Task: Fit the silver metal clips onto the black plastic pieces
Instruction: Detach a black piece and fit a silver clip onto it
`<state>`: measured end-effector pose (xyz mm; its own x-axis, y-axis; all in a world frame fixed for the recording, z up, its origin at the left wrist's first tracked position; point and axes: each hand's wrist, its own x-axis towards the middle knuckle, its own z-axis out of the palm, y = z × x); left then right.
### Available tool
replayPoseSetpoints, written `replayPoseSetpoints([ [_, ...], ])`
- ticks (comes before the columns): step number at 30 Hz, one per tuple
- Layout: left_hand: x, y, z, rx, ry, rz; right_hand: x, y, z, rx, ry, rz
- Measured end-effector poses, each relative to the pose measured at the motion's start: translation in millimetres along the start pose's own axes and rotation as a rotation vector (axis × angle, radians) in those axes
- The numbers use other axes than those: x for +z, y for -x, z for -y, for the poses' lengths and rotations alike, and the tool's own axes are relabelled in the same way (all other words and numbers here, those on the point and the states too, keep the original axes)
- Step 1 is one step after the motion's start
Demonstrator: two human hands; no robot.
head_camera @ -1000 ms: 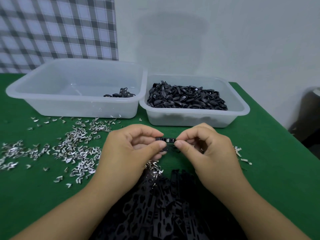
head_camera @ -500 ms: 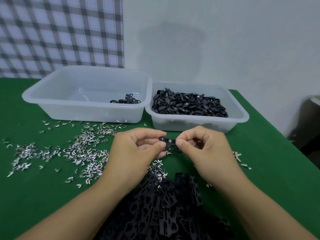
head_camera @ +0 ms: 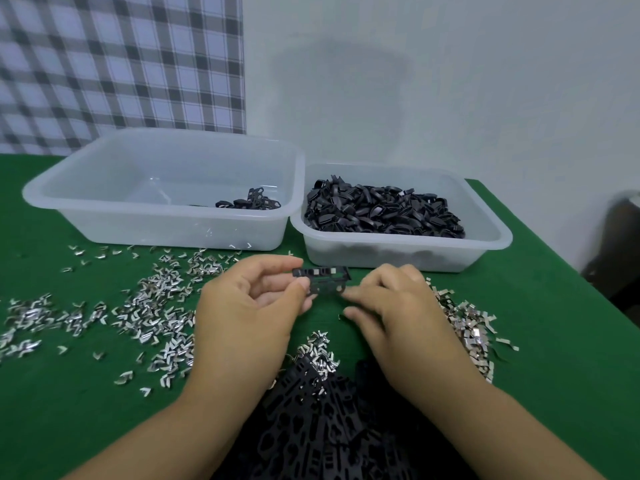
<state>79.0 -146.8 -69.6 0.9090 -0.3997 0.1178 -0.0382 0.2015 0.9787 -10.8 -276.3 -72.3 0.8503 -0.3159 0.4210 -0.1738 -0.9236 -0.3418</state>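
My left hand pinches the left end of a flat black plastic piece between thumb and forefinger, just above the table. Silver clips sit along the piece's top edge. My right hand lies beside it with relaxed fingers pointing left. One fingertip is at the piece's lower right corner, and I cannot tell if it touches. Loose silver metal clips are scattered over the green table on the left, and more clips lie to the right. A heap of black plastic pieces lies between my forearms.
Two translucent tubs stand at the back. The left tub holds a few black pieces, and the right tub is heaped with small black parts. A wall and a checked cloth rise behind them. The table's right edge drops beside a dark object.
My right hand has let go of the black piece and its fingers have spread. The piece now shows flat in my left hand. The view has shifted so the tubs appear lower.
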Motion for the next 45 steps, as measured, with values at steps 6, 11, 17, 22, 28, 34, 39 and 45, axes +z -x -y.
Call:
replayPoseSetpoints([
  [6,-1,0,2,-0.004,-0.039,0.012,2,-2,4,-0.032,0.058,0.108],
  [11,-2,0,3,0.001,-0.053,0.024,-2,1,3,-0.023,-0.001,0.086],
  [17,-1,2,4,0.005,-0.173,0.115,-11,6,6,-0.033,-0.216,-0.263],
  [22,0,5,2,0.002,-0.21,0.155,-9,7,10,-0.083,-0.256,-0.317],
  [28,2,9,-1,0.015,-0.224,0.197,-6,7,9,-0.088,-0.277,-0.306],
  [34,3,10,-1,0.015,-0.212,0.21,-5,6,8,-0.094,-0.265,-0.274],
  [39,3,9,-2,0.011,-0.194,0.225,-4,7,8,-0.118,-0.258,-0.296],
  [45,4,10,-1,0.015,-0.18,0.228,-3,7,7,-0.207,-0.191,-0.312],
])
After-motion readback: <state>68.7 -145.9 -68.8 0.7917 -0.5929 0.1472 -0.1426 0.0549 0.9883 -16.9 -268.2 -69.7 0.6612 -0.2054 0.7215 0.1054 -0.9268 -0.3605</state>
